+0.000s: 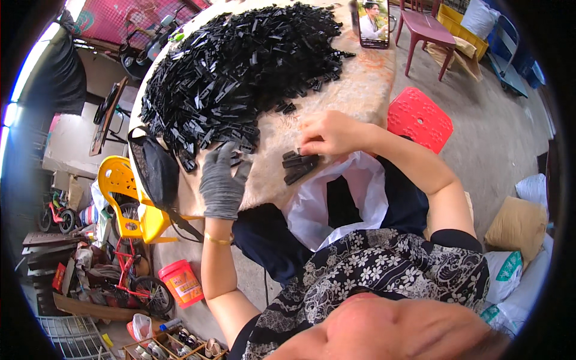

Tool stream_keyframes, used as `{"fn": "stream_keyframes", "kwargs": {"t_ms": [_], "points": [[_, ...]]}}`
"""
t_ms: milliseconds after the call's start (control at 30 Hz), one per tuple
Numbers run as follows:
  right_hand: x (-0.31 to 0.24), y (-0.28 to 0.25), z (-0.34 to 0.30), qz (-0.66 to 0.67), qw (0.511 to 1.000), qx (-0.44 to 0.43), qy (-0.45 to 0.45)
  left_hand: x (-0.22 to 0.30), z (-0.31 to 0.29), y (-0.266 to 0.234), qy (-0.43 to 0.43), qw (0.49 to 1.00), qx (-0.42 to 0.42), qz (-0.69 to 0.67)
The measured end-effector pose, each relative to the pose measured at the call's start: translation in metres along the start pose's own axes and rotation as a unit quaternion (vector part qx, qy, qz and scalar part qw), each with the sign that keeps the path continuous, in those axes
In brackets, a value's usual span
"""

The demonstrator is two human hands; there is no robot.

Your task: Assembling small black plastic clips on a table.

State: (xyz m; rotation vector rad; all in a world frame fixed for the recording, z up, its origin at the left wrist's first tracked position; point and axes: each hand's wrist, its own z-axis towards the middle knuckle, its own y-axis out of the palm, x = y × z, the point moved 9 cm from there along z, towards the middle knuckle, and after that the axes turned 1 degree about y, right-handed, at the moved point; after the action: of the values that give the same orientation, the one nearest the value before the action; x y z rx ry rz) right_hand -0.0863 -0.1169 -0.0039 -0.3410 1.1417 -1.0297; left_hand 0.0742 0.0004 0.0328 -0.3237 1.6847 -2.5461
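A large heap of small black plastic pieces covers much of the table. My left hand, in a grey knit glove, reaches to the near edge of the heap, its thumb apart from the fingers and the fingertips among the loose pieces. To the right, my bare right hand is curled, thumb and fingers pinched at the top of a small row of black plastic pieces near the table edge. Its fingers partly hide what they grip. Over my lap lies an opened white plastic bag.
A phone stands at the table's far right. A black bag hangs at the left edge beside a yellow chair. Around me are a red stool, an orange-red bucket, a maroon chair and sacks.
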Motion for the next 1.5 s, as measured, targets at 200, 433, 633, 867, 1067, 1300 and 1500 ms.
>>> {"fn": "stream_keyframes", "kwargs": {"t_ms": [200,433,633,867,1067,1300,1500], "points": [[0.028,-0.004,0.029,-0.247,0.962,0.111,-0.02,-0.016,0.0,0.043,0.013,0.999,-0.029,-0.019],[0.016,0.013,0.024,-0.211,0.975,0.06,-0.038,0.006,0.016,0.046,0.002,1.0,-0.001,-0.023],[0.009,0.012,0.017,-0.082,0.99,0.086,-0.073,-0.009,0.008,0.018,0.013,0.987,0.093,-0.132],[0.005,0.011,0.016,-0.011,0.997,0.046,-0.058,-0.034,0.003,0.021,-0.033,0.993,-0.022,-0.108],[0.001,0.01,0.014,-0.014,0.993,0.065,-0.095,-0.005,0.009,0.04,0.037,0.997,-0.038,0.059],[0.004,0.008,0.01,0.005,0.994,0.062,-0.085,0.003,0.004,0.04,0.079,0.993,-0.026,0.081],[0.003,0.007,0.011,-0.002,0.994,0.066,-0.09,-0.003,-0.006,0.027,0.073,0.997,0.029,-0.013]]}}
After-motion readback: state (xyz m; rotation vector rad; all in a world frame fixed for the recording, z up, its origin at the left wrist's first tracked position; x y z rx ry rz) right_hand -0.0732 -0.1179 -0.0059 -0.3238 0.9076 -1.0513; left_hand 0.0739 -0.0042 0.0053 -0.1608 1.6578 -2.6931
